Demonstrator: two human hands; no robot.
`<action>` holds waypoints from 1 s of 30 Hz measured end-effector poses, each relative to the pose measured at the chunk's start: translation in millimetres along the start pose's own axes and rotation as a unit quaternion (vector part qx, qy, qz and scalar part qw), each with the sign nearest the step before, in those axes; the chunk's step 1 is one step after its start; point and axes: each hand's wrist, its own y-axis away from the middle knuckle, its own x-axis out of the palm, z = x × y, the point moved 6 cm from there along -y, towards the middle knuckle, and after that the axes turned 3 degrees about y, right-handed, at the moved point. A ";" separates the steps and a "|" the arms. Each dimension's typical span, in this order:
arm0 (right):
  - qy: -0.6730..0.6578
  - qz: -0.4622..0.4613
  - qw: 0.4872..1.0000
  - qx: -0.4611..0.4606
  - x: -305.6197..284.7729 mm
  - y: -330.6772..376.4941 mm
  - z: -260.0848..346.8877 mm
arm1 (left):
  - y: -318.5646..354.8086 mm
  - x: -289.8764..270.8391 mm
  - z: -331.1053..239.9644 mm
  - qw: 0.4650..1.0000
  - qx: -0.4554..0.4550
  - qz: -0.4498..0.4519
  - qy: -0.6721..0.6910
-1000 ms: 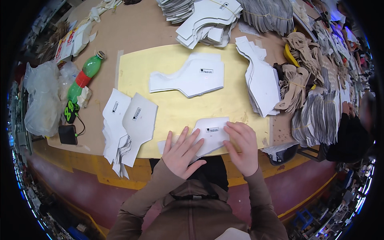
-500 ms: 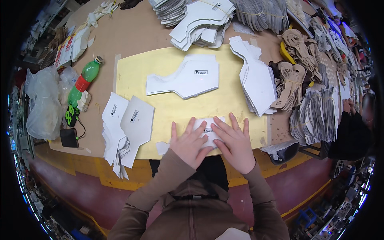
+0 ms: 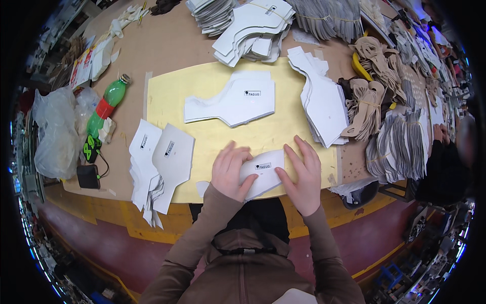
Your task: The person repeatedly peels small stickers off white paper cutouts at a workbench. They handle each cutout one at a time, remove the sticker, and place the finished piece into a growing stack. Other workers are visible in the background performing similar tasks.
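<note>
Near the table's front edge lies a white cut shoe-upper piece with a small dark printed mark, its left end bowed up. My left hand grips that end, thumb on top and fingers curled; the fingertips are partly hidden. On the other side my right hand is open, its thumb and forefinger against the right edge and the other fingers spread over the yellow sheet. Beyond my hands a larger white curved piece lies flat. Beside my left forearm a small white scrap is partly covered.
White pieces overhang the front edge at left; another white stack lies at right. Bundled grey pieces and beige pieces sit farther right. A green bottle and plastic bag are at left. Another person's hand shows far right.
My hands have drawn apart from lying flat over the piece, uncovering more of it. My left fingers have curled round its left end, which now bows up; the right hand has shifted to its edge.
</note>
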 end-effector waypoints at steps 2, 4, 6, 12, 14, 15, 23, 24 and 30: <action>-0.007 -0.009 1.000 0.001 0.1 -1.9 0.4 | -0.7 3.7 9.1 0.990 -0.096 0.044 0.090; -0.004 -0.010 1.000 -0.013 -1.7 -0.7 1.3 | -0.5 3.7 10.6 0.975 -0.139 0.058 0.164; -0.030 0.006 0.999 -0.028 -1.6 0.1 0.9 | -2.6 -0.1 5.7 0.967 -0.125 0.046 0.218; -0.181 0.055 0.982 -0.003 -5.1 1.3 -8.2 | -7.0 6.8 -3.7 0.954 -0.125 0.144 0.231; -0.209 0.051 0.977 0.012 -5.7 0.6 -9.9 | -6.6 9.5 -2.7 0.944 -0.151 0.159 0.245; -0.210 0.055 0.976 0.014 -5.8 0.6 -9.9 | -5.5 11.8 -2.3 0.937 -0.167 0.174 0.253; -0.231 0.040 0.971 0.040 -2.3 1.6 -12.8 | -4.3 3.2 -2.5 0.949 -0.176 0.150 0.212; -0.231 0.039 0.971 0.044 -1.2 2.0 -13.5 | -4.5 2.4 -2.6 0.951 -0.175 0.147 0.207; -0.225 0.042 0.972 0.047 1.4 4.5 -16.3 | -3.6 2.9 -0.8 0.949 -0.171 0.157 0.213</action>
